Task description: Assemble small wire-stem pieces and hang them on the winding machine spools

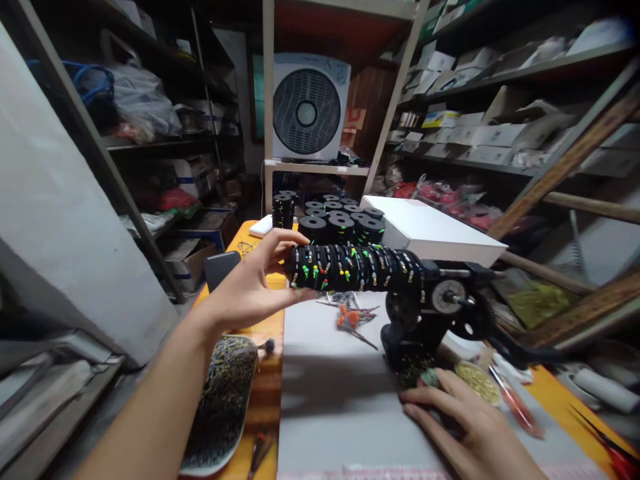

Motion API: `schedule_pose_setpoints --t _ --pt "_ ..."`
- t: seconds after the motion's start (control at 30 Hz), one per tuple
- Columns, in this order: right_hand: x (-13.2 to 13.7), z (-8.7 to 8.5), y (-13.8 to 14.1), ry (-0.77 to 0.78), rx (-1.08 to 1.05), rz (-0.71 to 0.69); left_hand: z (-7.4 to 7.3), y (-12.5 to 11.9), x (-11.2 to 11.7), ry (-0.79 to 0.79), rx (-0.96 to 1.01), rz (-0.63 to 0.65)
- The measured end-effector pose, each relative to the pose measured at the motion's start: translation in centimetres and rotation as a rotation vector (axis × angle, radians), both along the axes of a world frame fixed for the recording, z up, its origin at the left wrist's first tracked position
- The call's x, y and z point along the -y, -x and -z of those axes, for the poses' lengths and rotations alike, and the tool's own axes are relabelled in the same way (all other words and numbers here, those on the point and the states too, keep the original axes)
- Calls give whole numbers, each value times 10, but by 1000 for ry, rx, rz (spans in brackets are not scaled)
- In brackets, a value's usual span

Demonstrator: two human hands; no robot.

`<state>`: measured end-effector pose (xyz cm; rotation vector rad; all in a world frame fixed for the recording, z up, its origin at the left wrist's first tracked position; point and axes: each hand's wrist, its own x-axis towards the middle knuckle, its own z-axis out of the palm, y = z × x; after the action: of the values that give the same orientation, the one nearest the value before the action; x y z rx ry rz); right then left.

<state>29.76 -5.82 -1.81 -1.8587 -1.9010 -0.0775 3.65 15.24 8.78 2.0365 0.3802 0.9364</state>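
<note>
A row of black foam spools [355,268] lies level on a black crank winder [440,300], wound with line carrying small metal clips and green, yellow and red beads. My left hand [255,277] closes on the row's left end, thumb below and fingers above. Low on the right, my right hand [457,410] rests on the grey work surface [320,413] by the winder's base, fingers curled close together. A greenish bit shows at its fingers; what they hold, if anything, is hidden. Beneath the spools lie thin dark stems with orange pieces [349,317].
More black spools [340,223] are stacked behind, beside a white box [435,230]. A tray of dark small parts [225,400] sits left. Right of the winder are a dish of pale yellow bits [477,381], a red-handled tool [517,403] and scissors [617,453]. A fan [307,110] stands behind.
</note>
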Motion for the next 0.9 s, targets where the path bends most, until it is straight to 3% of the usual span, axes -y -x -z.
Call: schedule_pose_setpoints --t 0.17,0.63,0.77,0.9 --pt "-1 6 0 23 -15 -41 -1 -1 0 7 -1 -8" --pt "1 7 -1 -132 97 -81 -1 1 -1 -22 -3 2" --pt "-9 -19 11 -248 85 -193 -1 0 -1 1 -8 3" --pt "-33 -72 43 -374 41 -299 -2 0 0 27 -11 -6"
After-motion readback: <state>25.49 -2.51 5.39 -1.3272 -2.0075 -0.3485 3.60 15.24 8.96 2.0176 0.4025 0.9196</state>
